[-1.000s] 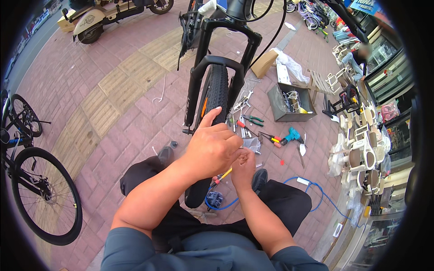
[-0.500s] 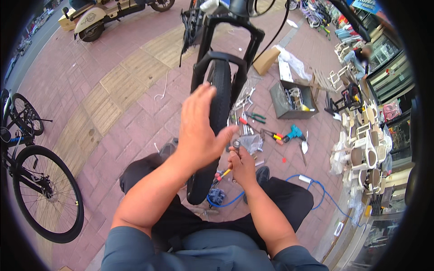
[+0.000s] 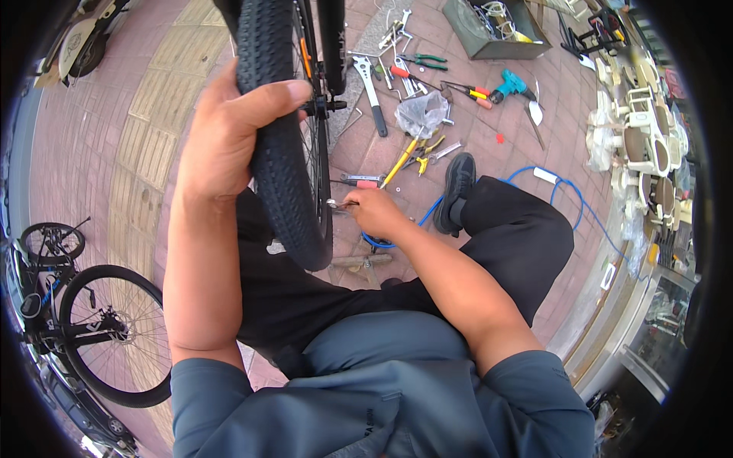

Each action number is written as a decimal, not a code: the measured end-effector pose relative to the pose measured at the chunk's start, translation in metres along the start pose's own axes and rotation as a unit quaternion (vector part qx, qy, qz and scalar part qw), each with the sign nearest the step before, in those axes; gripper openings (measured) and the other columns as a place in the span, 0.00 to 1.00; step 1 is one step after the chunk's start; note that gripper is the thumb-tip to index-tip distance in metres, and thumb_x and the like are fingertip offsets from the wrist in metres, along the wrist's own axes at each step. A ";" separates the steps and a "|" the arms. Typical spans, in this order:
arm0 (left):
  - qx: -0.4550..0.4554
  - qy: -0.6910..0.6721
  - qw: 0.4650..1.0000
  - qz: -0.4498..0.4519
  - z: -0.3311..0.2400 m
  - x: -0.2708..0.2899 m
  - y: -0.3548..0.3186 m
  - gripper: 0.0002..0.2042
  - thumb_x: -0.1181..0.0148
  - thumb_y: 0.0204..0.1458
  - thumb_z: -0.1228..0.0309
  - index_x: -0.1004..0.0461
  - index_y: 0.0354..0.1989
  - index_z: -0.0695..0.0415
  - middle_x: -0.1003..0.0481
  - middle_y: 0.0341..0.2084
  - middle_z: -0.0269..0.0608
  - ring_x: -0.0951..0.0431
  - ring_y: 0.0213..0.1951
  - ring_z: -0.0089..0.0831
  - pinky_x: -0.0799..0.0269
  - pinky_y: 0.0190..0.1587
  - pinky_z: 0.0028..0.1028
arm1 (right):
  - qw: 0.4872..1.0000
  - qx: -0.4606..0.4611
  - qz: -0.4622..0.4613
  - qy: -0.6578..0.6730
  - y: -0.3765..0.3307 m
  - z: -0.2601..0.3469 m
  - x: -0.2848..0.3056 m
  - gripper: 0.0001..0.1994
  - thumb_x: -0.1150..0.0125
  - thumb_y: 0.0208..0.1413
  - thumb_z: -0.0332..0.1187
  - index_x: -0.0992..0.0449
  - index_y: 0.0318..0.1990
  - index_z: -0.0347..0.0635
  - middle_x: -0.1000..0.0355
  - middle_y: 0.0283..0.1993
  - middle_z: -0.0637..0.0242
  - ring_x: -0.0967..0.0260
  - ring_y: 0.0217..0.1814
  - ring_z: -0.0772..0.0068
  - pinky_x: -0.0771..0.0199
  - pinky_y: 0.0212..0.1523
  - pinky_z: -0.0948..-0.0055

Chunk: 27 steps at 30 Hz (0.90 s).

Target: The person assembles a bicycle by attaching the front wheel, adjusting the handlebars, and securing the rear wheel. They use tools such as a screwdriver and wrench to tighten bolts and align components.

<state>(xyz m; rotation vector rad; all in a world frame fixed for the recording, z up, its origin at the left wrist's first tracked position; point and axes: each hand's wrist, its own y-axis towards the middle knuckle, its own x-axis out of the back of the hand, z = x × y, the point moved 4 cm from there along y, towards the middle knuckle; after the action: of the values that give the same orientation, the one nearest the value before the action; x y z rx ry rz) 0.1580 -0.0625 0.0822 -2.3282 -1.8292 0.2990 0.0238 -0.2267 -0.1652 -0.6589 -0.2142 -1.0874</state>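
Observation:
A knobby black bicycle tyre (image 3: 279, 164) stands upright in front of me, its wheel held in a black fork (image 3: 330, 46). My left hand (image 3: 229, 133) is closed around the tyre's left side, with the thumb laid across the tread. On the wheel's right side, my right hand (image 3: 374, 213) is closed on a small metal wrench (image 3: 336, 204), mostly hidden by the fingers. Its tip is beside the lower rim; whether it touches, I cannot tell. The axle end (image 3: 328, 106) shows beyond my left thumb.
Tools lie on the brick paving: a large wrench (image 3: 370, 95), green-handled pliers (image 3: 424, 60), a teal power drill (image 3: 510, 85) and a yellow-handled tool (image 3: 399, 162). Behind them stands a metal toolbox (image 3: 500, 42). A blue hose (image 3: 578, 200) curves right; another bicycle (image 3: 114, 332) is at left.
My left hand has gone from being raised and open beside the tyre to gripping it. My right hand has brought the wrench beside the rim. The view has tilted downward.

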 end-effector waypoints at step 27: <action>0.020 -0.187 0.981 0.047 0.006 0.015 0.017 0.23 0.40 0.62 0.65 0.30 0.58 0.72 0.24 0.52 0.56 0.18 0.44 0.36 0.14 0.46 0.36 | 0.906 -0.381 -0.046 -0.181 0.000 -0.216 -0.011 0.16 0.45 0.57 0.36 0.16 0.45 0.39 0.21 0.51 0.48 0.23 0.56 0.45 0.24 0.58 0.56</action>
<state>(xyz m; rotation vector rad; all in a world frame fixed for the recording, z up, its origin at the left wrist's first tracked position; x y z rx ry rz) 0.1754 -0.0516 0.0710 -2.4659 -1.8406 0.8293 -0.0140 -0.3465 -0.3411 -1.5744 -0.1325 -1.1233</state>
